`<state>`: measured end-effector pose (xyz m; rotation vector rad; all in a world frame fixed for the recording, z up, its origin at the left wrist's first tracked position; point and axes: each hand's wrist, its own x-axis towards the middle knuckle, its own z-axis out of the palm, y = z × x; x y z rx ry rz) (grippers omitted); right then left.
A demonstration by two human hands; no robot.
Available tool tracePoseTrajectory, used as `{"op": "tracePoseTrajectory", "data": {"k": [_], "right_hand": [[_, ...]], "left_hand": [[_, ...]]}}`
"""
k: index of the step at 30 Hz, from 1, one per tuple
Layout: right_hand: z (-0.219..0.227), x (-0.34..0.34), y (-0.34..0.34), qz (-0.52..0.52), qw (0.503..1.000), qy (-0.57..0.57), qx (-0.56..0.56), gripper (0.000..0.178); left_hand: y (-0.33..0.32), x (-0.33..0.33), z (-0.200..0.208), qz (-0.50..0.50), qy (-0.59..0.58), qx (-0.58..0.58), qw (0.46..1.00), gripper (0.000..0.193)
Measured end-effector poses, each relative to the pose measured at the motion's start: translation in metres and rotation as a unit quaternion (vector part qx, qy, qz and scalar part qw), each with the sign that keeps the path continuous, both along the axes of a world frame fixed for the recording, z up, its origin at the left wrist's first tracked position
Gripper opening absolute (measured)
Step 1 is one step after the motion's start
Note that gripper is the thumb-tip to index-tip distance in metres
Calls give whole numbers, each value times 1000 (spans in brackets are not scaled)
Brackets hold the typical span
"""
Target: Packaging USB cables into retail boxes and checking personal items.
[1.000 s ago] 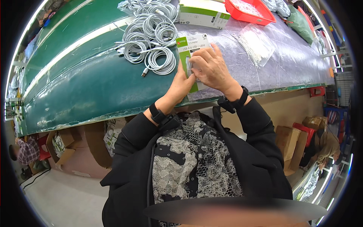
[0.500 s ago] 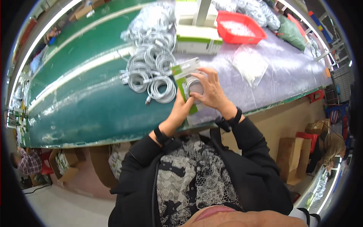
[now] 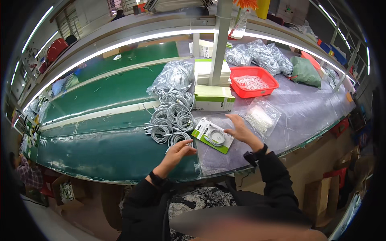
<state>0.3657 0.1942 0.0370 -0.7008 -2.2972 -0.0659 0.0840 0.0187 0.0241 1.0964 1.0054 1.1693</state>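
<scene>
Green matting and clear film cover your worktop. A flat green-and-white cable pack lies between your hands: left hand loosely curled and empty beside it, right hand spread, fingertips at its edge. Coiled grey cables, white boxes and a red tray crowd behind.

Both arms come up from the bottom in black sleeves, each with a dark band at the wrist. Left hand is palm-down, fingers loosely curled and pointing right, holding nothing. Right hand sits higher and further out than the left hand, open, fingers spread and reaching left. Hands well apart.
</scene>
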Motion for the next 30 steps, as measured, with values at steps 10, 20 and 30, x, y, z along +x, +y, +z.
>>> {"op": "tracePoseTrajectory", "data": {"k": [10, 20, 30], "right_hand": [[253, 16, 56, 86, 976, -193, -45, 13], [423, -41, 135, -281, 840, -444, 137, 17], [460, -237, 179, -35, 955, -180, 234, 31]], "left_hand": [[-70, -138, 18, 265, 46, 57, 961, 22], [-163, -231, -9, 326, 141, 66, 933, 42], [-154, -192, -17, 436, 133, 58, 888, 20]]}}
